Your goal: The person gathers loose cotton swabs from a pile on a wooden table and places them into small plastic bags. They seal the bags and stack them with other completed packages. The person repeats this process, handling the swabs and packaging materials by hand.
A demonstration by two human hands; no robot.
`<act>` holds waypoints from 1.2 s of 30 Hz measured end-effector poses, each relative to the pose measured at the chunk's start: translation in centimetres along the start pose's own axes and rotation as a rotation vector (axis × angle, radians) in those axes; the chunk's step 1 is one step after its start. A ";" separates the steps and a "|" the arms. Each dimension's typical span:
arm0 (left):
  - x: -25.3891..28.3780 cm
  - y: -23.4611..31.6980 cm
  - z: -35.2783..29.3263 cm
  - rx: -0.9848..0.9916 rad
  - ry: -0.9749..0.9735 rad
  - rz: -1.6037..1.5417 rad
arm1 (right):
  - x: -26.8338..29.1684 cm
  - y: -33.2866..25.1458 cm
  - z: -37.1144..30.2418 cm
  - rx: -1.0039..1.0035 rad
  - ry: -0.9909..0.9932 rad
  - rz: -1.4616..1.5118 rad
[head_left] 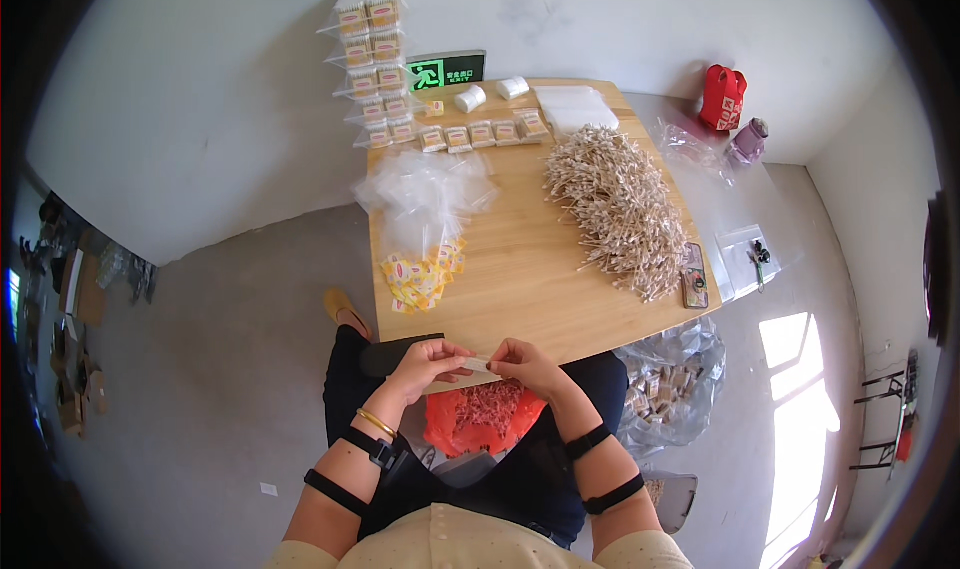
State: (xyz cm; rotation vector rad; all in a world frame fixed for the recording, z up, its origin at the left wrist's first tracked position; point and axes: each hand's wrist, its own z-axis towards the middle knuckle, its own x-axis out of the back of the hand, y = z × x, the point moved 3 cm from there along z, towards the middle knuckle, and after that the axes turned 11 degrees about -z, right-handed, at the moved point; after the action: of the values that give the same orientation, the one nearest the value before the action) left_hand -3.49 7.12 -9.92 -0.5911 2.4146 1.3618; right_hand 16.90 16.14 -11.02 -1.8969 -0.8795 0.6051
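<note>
My left hand [425,366] and my right hand [526,366] meet at the table's near edge. Between their closed fingertips is a small whitish strip [477,365], too small to identify surely. Beyond the hands, on the left, lie yellow and white cards [421,281], with a heap of clear plastic bags [425,191] behind them. A large loose pile of cotton swabs [622,209] covers the table's right side. Below my hands, a red plastic bag [470,421] between my legs holds more thin sticks.
Packed swab bags [480,134] line the wooden table's [510,259] back; others form a tall stack [372,64] at back left. White rolls [470,98] and clear sheets [578,108] lie behind. A phone [694,276] rests at the right edge, above a grey bag of packs [668,384].
</note>
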 end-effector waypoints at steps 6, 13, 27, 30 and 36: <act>-0.2 -0.2 0.0 -0.040 -0.008 0.034 | -1.1 -1.2 0.9 0.114 0.121 -0.334; 0.2 0.0 0.4 -0.023 -0.034 0.014 | -0.4 -0.2 1.9 0.095 0.087 -0.302; -1.8 -0.2 -0.7 -0.526 0.052 0.732 | 0.1 0.9 0.7 0.093 0.111 -0.131; -3.3 0.5 -1.5 -0.734 0.169 1.024 | 0.4 0.2 0.3 0.085 0.139 -0.131; -4.3 1.4 -3.1 -0.830 0.208 1.005 | -1.2 -5.4 -3.4 0.420 0.245 -0.498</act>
State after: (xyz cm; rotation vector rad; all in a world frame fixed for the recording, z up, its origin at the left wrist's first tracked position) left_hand -0.66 5.94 -5.36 0.4761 2.2550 2.8565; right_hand 16.83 15.05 -4.58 -1.2759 -0.9334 0.2215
